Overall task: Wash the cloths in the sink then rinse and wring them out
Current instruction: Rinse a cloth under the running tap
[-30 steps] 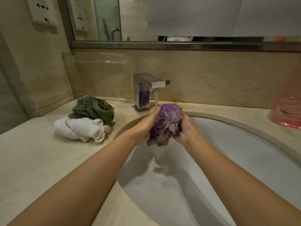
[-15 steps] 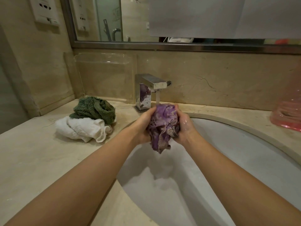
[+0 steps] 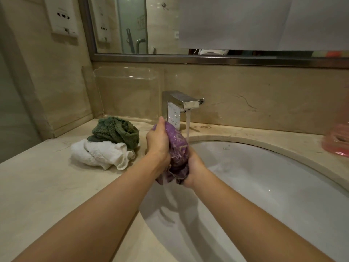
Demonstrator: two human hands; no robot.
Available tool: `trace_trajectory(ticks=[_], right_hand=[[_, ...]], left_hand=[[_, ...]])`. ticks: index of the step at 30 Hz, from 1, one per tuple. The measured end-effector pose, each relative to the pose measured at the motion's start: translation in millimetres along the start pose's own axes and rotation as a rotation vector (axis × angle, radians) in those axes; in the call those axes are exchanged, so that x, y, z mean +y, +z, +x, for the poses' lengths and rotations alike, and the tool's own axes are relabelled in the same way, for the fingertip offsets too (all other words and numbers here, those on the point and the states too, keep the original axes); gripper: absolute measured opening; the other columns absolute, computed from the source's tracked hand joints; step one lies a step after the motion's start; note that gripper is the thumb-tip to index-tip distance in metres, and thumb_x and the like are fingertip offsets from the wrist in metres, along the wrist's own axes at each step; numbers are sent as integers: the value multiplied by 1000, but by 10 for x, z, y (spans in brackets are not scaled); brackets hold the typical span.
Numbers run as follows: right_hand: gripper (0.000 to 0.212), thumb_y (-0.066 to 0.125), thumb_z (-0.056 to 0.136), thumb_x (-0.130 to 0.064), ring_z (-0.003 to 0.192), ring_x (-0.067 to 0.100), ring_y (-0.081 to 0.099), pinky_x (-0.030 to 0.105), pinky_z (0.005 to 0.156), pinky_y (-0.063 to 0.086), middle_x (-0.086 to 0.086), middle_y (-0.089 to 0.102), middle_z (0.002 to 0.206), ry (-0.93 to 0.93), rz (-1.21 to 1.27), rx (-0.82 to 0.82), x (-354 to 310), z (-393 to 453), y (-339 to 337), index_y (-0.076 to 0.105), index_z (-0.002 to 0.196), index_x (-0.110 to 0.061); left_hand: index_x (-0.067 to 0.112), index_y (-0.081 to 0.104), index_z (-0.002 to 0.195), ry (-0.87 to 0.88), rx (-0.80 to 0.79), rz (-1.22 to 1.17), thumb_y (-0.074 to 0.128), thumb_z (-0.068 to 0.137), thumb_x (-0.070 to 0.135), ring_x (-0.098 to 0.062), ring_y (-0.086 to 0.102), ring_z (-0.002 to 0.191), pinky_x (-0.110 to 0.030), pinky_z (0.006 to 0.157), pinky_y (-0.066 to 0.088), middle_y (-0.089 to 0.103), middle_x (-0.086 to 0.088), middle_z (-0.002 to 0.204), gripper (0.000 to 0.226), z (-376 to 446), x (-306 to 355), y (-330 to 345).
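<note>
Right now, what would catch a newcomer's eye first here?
Both hands, left hand and right hand, squeezing a wet purple cloth over the white sink basin, water dripping below. Just behind, the square chrome tap runs. Left on the counter lie a green towel and white towel.

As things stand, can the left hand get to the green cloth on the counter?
Probably yes, once freed. The left hand grips the purple cloth together with the right hand; the green cloth lies just to its left on the counter, nothing between.
</note>
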State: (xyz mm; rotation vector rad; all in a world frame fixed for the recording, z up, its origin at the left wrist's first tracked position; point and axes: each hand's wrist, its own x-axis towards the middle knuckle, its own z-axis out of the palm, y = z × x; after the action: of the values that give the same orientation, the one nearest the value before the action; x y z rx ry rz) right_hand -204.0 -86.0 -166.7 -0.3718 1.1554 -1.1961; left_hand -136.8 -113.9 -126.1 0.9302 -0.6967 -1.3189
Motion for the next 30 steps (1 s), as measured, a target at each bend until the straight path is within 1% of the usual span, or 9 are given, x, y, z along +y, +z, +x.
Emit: trace_trajectory(ticks=[2, 5, 7, 9, 13, 17, 21, 26, 30], right_hand=[[59, 54, 81, -67, 57, 22, 68, 24, 59, 51, 8, 70, 67, 103, -62, -18, -26, -35, -52, 70, 83, -11], [81, 32, 84, -80, 103, 37, 61, 50, 94, 47, 18, 68, 107, 179, -138, -21, -106, -80, -148, 68, 101, -9], [85, 36, 82, -81, 121, 44, 50, 60, 102, 38, 23, 60, 122, 210, -18, -198, -117, -147, -152, 63, 112, -6], [70, 49, 84, -70, 113, 43, 56, 58, 93, 47, 24, 61, 115, 117, 92, -268, -137, -145, -145, 62, 109, -6], [34, 58, 91, -27, 95, 34, 65, 43, 73, 57, 19, 68, 110, -145, 220, -49, -195, 9, -97, 64, 118, -7], [32, 56, 84, -9, 91, 34, 67, 34, 60, 52, 19, 68, 109, -415, 145, 327, -225, 58, -98, 58, 116, -10], [48, 62, 86, -7, 97, 26, 58, 40, 88, 53, 11, 53, 117, -529, 153, 397, -340, -10, -178, 39, 127, -11], [49, 71, 86, -31, 105, 31, 62, 46, 92, 53, 14, 57, 123, -518, 1, 329, -327, 11, -134, 45, 122, -12], [55, 74, 66, -60, 99, 23, 65, 40, 87, 56, 10, 59, 121, -585, -210, 235, -267, -23, -63, 67, 104, -22]], left_hand=[[17, 63, 87, 56, 47, 43, 56, 95, 42, -26, 66, 94, -44, 97, 50, 68, -7, 88, 27, 7, -20, -7], [25, 58, 89, 106, 54, 116, 57, 93, 46, -25, 63, 104, -45, 101, 46, 68, -5, 99, 22, 33, -36, -14], [21, 57, 100, 77, 14, 127, 53, 93, 51, -29, 62, 107, -48, 100, 46, 67, -9, 106, 31, 16, -44, 5], [10, 59, 114, 16, -44, 113, 47, 95, 54, -32, 64, 104, -50, 96, 49, 68, -14, 107, 50, -2, -53, 24], [8, 55, 119, 30, -24, 286, 46, 95, 52, -31, 62, 104, -49, 95, 49, 65, -12, 112, 51, -3, -95, 42], [11, 33, 130, 188, -38, 693, 47, 100, 31, -26, 58, 101, -37, 89, 48, 55, -6, 111, 39, -58, -170, 47], [18, 39, 126, 190, -164, 776, 43, 97, 23, -32, 61, 106, -48, 86, 54, 57, -9, 119, 29, -6, -249, 18], [14, 56, 124, -102, -247, 498, 29, 100, 56, -21, 67, 94, -29, 64, 53, 68, -8, 111, 55, -111, -240, 120], [16, 36, 117, -13, -188, 539, 32, 100, 54, -16, 59, 76, -35, 68, 51, 59, -2, 87, 41, -148, -227, 118]])
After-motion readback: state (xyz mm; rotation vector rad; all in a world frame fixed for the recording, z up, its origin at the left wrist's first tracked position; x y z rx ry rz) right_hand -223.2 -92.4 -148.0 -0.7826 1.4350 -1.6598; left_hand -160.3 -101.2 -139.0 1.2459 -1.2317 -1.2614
